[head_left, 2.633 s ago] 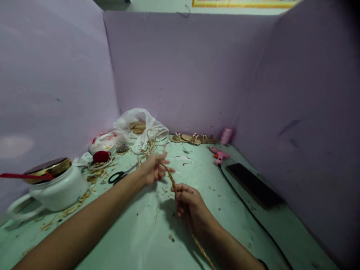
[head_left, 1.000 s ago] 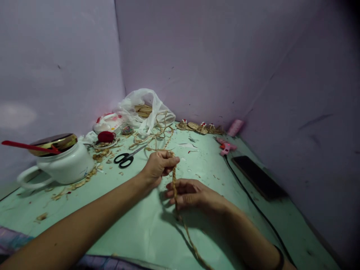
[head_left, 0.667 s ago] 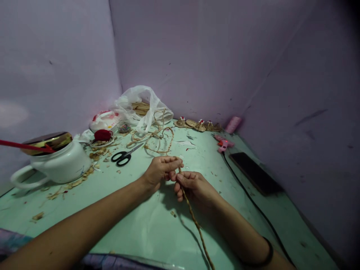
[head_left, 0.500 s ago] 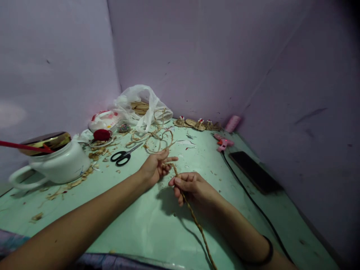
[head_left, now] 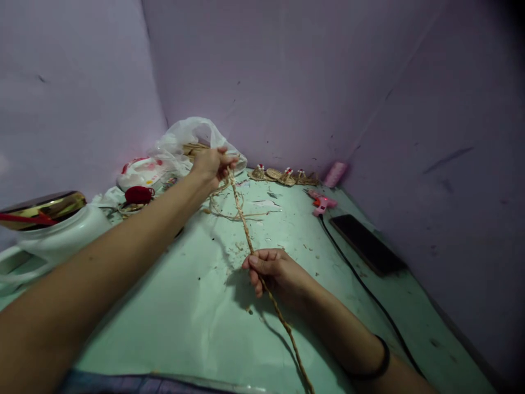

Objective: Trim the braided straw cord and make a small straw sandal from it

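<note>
A brown twisted fibre cord [head_left: 243, 216] runs taut between my two hands above the table. My left hand [head_left: 213, 166] is stretched toward the back, its fingers closed on the cord's far part. Nearer to me, my right hand [head_left: 273, 269] pinches the same cord between thumb and fingers. From there the cord's tail slants down to the right, past the bottom edge of the view. Loose fibre strands [head_left: 229, 213] lie on the table under and behind the cord. My left forearm covers most of the scissors' place.
At left stands a white pot-like mug [head_left: 68, 230] with a gold lid. A plastic bag [head_left: 192, 131] with dry strips sits at the back. Small woven hats [head_left: 287, 176] line the wall. To the right are a pink glue gun [head_left: 324, 203], its black cable and a phone [head_left: 367, 243].
My left hand has moved forward and up, away from my right hand, drawing out a longer stretch of cord between them. My right hand keeps its pinch in nearly the same place.
</note>
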### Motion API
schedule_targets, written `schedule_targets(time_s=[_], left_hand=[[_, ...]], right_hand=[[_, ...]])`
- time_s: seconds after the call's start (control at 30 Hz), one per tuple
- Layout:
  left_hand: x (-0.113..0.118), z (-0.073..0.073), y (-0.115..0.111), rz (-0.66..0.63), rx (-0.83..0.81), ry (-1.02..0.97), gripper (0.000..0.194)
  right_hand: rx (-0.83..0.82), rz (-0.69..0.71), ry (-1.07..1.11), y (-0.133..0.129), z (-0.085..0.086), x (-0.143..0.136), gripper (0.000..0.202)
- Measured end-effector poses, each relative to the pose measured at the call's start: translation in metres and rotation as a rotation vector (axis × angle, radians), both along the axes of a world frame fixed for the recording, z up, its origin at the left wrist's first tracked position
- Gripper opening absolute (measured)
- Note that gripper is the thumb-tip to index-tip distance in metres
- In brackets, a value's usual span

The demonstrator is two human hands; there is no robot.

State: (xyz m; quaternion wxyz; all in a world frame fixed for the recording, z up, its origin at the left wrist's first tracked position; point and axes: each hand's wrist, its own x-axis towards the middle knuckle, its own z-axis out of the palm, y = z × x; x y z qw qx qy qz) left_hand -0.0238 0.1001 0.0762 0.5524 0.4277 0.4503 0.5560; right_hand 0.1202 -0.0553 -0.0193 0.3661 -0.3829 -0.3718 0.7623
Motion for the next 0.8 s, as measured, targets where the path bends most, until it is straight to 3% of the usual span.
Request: schedule_targets(time_s=[0.07, 0.13, 0.23, 0.33, 0.4, 0.5, 0.63, 0.8], left_hand=[[0.006, 0.017, 0.016, -0.023, 0.185, 0.202, 0.032], [0.009, 0.019, 0.026, -0.06, 0.273, 0.343, 0.035], [0.006, -0.002, 0.024, -0.066, 0.248, 0.537, 0.032], [-0.012, -0.03, 0.003, 0.007, 0.284, 0.782, 0.039], [-0.032, -0.041, -0.019, 0.119, 0.372, 1.336, 0.04], [-0.065, -0.047, -0.049, 0.044, 0.22, 1.804, 0.041], [-0.097, -0.058, -0.066, -0.094, 0.032, 1.979, 0.037], [-0.105, -0.073, -0.061, -0.175, -0.019, 1.943, 0.029]], right_hand=[[0.017, -0.031, 0.014, 0.001, 0.002, 0.001, 0.018], [0.046, -0.098, 0.025, 0.001, 0.005, 0.003, 0.023], [0.051, -0.163, 0.038, 0.002, 0.008, 0.003, 0.038], [0.013, -0.16, 0.036, 0.003, 0.007, 0.002, 0.034], [0.001, -0.165, 0.032, 0.003, 0.006, 0.001, 0.029], [0.003, -0.199, 0.039, 0.003, 0.004, -0.002, 0.021], [0.025, -0.307, -0.001, 0.003, 0.002, -0.003, 0.019], [0.095, -0.363, -0.059, 0.004, -0.001, -0.002, 0.029]])
